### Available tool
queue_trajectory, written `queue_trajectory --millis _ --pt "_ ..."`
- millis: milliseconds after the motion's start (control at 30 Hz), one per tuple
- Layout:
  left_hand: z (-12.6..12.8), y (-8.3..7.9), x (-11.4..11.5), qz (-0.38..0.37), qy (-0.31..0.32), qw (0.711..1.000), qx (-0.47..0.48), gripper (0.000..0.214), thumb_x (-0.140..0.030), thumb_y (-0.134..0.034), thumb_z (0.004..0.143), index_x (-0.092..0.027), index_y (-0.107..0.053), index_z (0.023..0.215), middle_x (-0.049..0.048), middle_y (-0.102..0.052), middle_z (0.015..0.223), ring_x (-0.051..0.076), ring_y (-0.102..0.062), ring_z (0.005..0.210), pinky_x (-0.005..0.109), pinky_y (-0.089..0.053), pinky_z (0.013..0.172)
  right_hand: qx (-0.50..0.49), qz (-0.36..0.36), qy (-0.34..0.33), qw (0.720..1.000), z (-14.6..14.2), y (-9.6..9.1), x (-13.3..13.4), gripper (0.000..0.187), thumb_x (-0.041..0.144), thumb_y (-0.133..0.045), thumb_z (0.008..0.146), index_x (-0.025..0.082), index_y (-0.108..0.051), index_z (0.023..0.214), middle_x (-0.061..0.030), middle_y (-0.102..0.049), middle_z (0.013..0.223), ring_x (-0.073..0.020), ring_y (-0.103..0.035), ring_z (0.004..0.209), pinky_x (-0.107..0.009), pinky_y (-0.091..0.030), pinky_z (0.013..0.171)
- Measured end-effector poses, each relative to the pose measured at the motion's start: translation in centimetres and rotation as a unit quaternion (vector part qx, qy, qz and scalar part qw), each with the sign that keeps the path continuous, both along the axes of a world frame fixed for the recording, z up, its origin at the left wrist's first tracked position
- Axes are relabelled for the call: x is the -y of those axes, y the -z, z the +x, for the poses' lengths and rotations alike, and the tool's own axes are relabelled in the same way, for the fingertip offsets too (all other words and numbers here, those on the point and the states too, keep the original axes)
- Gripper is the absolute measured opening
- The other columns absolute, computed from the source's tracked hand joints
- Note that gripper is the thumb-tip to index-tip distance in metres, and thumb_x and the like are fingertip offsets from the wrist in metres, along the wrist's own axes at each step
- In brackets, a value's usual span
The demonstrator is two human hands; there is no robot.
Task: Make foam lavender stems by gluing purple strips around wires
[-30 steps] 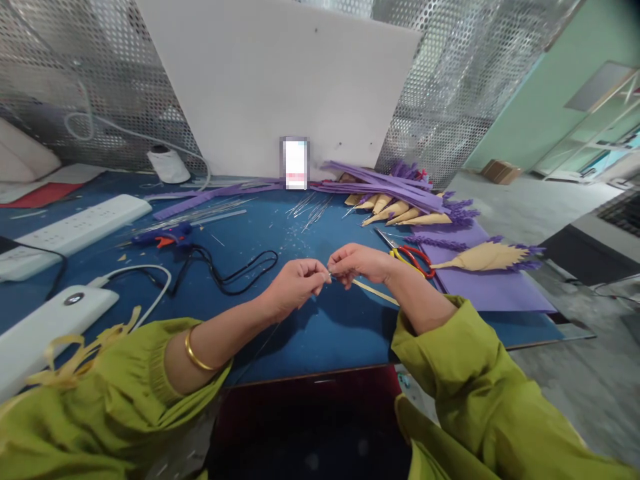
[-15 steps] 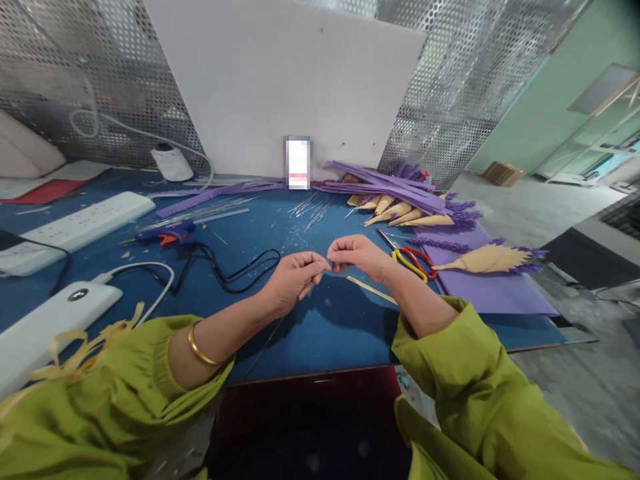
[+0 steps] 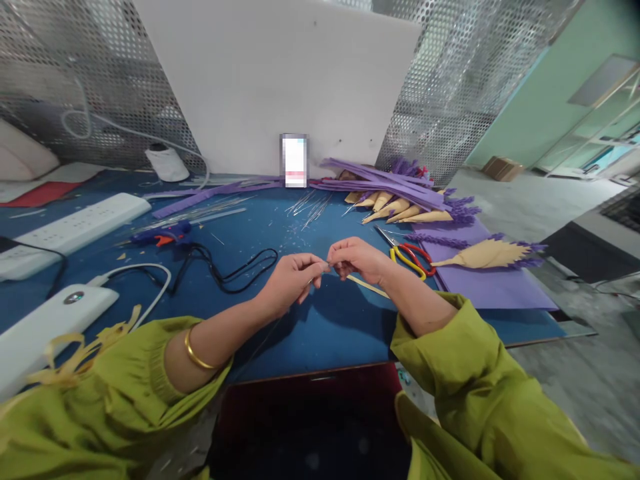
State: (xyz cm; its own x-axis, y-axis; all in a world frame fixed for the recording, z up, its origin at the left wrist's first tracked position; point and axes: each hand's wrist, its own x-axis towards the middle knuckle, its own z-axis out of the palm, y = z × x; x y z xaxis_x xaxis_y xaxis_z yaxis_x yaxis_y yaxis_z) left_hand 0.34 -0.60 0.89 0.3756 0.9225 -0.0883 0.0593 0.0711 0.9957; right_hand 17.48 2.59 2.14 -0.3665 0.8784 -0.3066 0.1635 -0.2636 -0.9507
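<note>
Above the middle of the blue table, my left hand [image 3: 299, 279] is closed in a pinch on a thin wire [image 3: 267, 333], which trails faintly from under the palm toward the table's front edge. My right hand [image 3: 359, 259] is also pinched, its fingertips almost meeting the left ones. Whatever lies between the right fingertips is too small to make out. Just below the right hand, a narrow pale yellow paper strip [image 3: 367, 287] lies on the table. Scissors [image 3: 407, 259] with red and yellow handles rest right of that hand.
Purple paper [image 3: 493, 287] at the right bears a wrapped purple flower [image 3: 487, 255]. Several paper cones [image 3: 393, 208] and loose wires [image 3: 315, 210] lie behind. A blue glue gun [image 3: 163, 233], black cable [image 3: 220, 277], power strip [image 3: 80, 227] and white device [image 3: 65, 320] occupy the left. A phone [image 3: 295, 160] stands at the back.
The view has shifted slightly. Both hands stay pinched together at nearly the same spot, and the right fingers have curled a little lower, nearer the yellow strip.
</note>
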Motion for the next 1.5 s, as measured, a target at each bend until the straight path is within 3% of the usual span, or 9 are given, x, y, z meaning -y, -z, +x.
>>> queue_trajectory --millis 167,267,333,433,600,733,1000,1500 --pt "0.0 0.0 -0.1 -0.008 -0.012 1.0 0.019 0.011 -0.023 -0.061 0.08 -0.013 -0.063 0.074 -0.0052 -0.051 0.05 0.002 -0.032 0.027 0.018 -0.018 0.03 -0.003 0.031 -0.013 0.999 0.1 0.0 0.1 0.012 0.024 -0.064 0.063 0.015 -0.059 0.058 0.0046 -0.051 0.046 -0.008 -0.05 0.042 -0.021 -0.044 0.046" --pt "-0.2 0.0 -0.3 -0.031 -0.008 0.996 0.089 0.013 -0.025 -0.063 0.079 -0.013 -0.063 0.075 -0.0061 -0.048 0.049 0.001 -0.03 0.028 0.017 -0.015 0.032 0.009 0.133 -0.011 0.991 0.5 -0.1 -0.1 0.017 0.031 -0.064 0.072 0.015 -0.063 0.067 0.002 -0.057 0.054 -0.0099 -0.054 0.052 -0.023 -0.046 0.055" --pt "-0.3 0.0 -0.4 -0.06 0.0 0.988 0.14 0.014 -0.026 -0.064 0.079 -0.013 -0.063 0.075 -0.0068 -0.045 0.049 0.0 -0.027 0.029 0.017 -0.015 0.033 0.039 0.253 0.006 0.967 0.7 -0.2 -0.2 0.015 0.03 -0.063 0.077 0.015 -0.066 0.075 0.0001 -0.062 0.062 -0.011 -0.056 0.059 -0.025 -0.046 0.06" --pt "-0.5 0.0 -0.6 -0.101 0.014 0.975 0.199 0.013 -0.025 -0.066 0.078 -0.012 -0.062 0.078 -0.008 -0.043 0.05 -0.001 -0.023 0.029 0.017 -0.016 0.034 0.074 0.416 0.016 0.906 0.8 -0.2 -0.3 0.008 0.025 -0.064 0.08 0.018 -0.068 0.081 -0.0015 -0.065 0.075 -0.0125 -0.056 0.068 -0.027 -0.045 0.065" --pt "-0.6 0.0 -0.7 -0.146 0.041 0.955 0.254 0.009 -0.02 -0.062 0.081 -0.012 -0.061 0.08 -0.0097 -0.039 0.05 -0.001 -0.021 0.028 0.016 -0.018 0.033 0.064 0.536 -0.004 0.842 0.8 -0.1 0.0 0.006 0.023 -0.063 0.085 0.02 -0.068 0.083 -0.0039 -0.065 0.085 -0.015 -0.058 0.078 -0.029 -0.047 0.07" --pt "-0.6 -0.1 -0.7 -0.178 0.063 0.944 0.269 0.01 -0.019 -0.058 0.084 -0.011 -0.06 0.079 -0.0097 -0.038 0.05 -0.001 -0.02 0.028 0.014 -0.018 0.032 0.089 0.559 -0.017 0.825 0.8 0.0 0.2 0.009 0.024 -0.061 0.087 0.021 -0.067 0.081 -0.0042 -0.064 0.086 -0.0155 -0.058 0.079 -0.03 -0.047 0.074" --pt "-1.0 -0.2 -0.7 -0.215 0.094 0.931 0.278 0.009 -0.018 -0.056 0.086 -0.012 -0.059 0.08 -0.0102 -0.035 0.051 -0.001 -0.018 0.027 0.014 -0.017 0.031 0.097 0.562 -0.03 0.821 0.8 0.1 0.2 0.011 0.024 -0.058 0.09 0.021 -0.063 0.081 -0.003 -0.063 0.083 -0.0151 -0.057 0.077 -0.03 -0.046 0.074" --pt "-1.1 -0.4 -0.7 -0.236 0.107 0.925 0.279 0.015 -0.017 -0.05 0.089 -0.012 -0.059 0.079 -0.0105 -0.033 0.048 0.0 -0.015 0.028 0.016 -0.015 0.031 0.128 0.605 -0.044 0.785 0.8 0.2 0.5 0.012 0.023 -0.051 0.093 0.021 -0.056 0.083 -0.0034 -0.059 0.083 -0.0145 -0.055 0.078 -0.028 -0.044 0.072"
